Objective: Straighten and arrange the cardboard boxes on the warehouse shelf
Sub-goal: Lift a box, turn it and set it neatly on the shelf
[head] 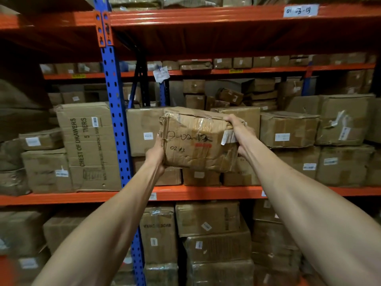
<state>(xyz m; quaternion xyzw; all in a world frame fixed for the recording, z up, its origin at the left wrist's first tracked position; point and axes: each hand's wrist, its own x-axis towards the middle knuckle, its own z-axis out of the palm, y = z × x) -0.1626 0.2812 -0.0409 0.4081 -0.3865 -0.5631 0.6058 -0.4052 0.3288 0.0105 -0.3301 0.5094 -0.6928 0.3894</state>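
Observation:
A worn, taped cardboard box [198,141] with handwritten numbers on its front is held up in front of the middle shelf, tilted with its right side higher. My left hand [155,154] grips its lower left corner from below. My right hand [240,131] grips its upper right corner, fingers curled over the top edge. Behind it stand a larger box [142,129] and another box [245,116]; smaller boxes [201,176] sit on the shelf below it.
An orange shelf beam [206,191] runs across below the held box. A blue upright post [117,120] stands left of it. A tall "chest of drawers" carton [88,147] is left of the post. More boxes [288,129] fill the right side and lower shelf [208,219].

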